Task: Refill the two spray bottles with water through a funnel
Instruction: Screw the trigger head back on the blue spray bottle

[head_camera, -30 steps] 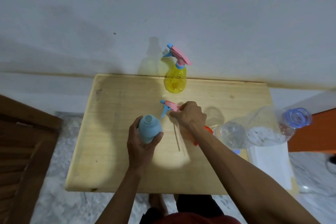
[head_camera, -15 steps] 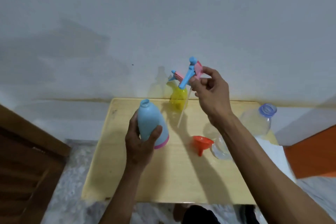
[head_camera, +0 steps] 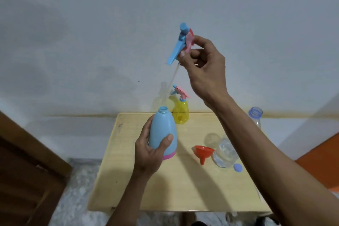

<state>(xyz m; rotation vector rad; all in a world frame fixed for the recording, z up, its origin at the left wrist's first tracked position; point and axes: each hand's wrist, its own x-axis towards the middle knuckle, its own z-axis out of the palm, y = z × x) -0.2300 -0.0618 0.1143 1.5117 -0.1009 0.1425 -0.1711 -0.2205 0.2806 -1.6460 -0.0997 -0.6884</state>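
Note:
My left hand (head_camera: 146,154) grips the light blue spray bottle (head_camera: 162,131), upright above the wooden table (head_camera: 183,189), its neck uncapped. My right hand (head_camera: 203,68) holds the blue and pink sprayer head (head_camera: 180,44) high above it; the clear dip tube (head_camera: 170,82) slants down toward the bottle's mouth. The yellow spray bottle (head_camera: 181,113) stands capped at the table's far edge. An orange funnel (head_camera: 203,153) lies on its side right of the blue bottle. A clear water bottle (head_camera: 231,147) lies on the table, partly hidden by my right arm.
A small blue cap (head_camera: 238,167) lies on the table near the water bottle's base. A white wall rises behind the table. A dark wooden piece (head_camera: 27,170) stands at the left, an orange surface (head_camera: 322,163) at the right.
My right hand picked the sprayer head off the table and raised it high. My left hand lifted the blue bottle upright. The camera tilted up.

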